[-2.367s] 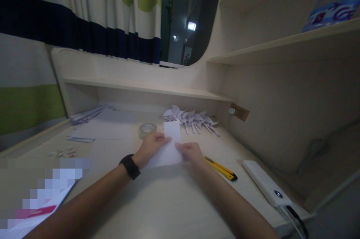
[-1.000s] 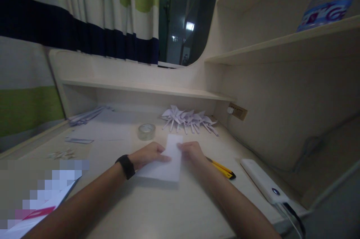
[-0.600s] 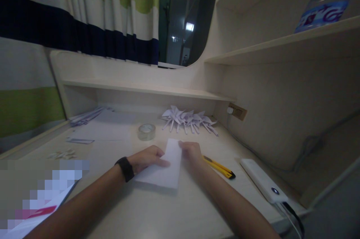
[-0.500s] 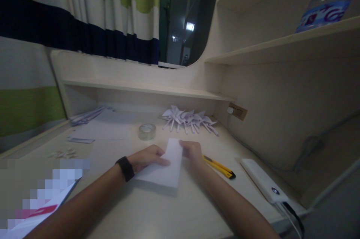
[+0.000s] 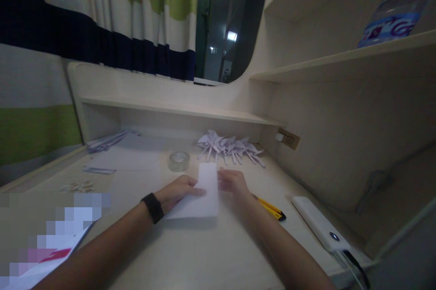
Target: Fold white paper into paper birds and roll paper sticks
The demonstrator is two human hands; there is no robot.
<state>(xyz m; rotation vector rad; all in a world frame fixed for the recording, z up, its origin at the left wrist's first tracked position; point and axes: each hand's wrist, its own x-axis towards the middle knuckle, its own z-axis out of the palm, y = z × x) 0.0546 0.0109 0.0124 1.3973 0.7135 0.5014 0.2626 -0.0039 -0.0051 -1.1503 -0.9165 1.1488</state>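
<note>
A folded white sheet of paper (image 5: 204, 192) lies on the pale desk (image 5: 190, 253) in front of me. My left hand (image 5: 177, 191), with a black band on its wrist, presses on the paper's left part with the fingers laid flat. My right hand (image 5: 232, 183) grips the paper's right edge near the top. Both hands touch the same sheet.
A roll of clear tape (image 5: 179, 161) stands just beyond the paper. Several folded paper cranes (image 5: 230, 147) lie at the back. A yellow utility knife (image 5: 270, 208) and a white power bank (image 5: 318, 228) with a cable are to the right. Paper strips (image 5: 107, 140) lie back left.
The paper's raised far end has come down from upright to nearly flat on the desk, then shifted slightly. Both hands stayed on it throughout.
</note>
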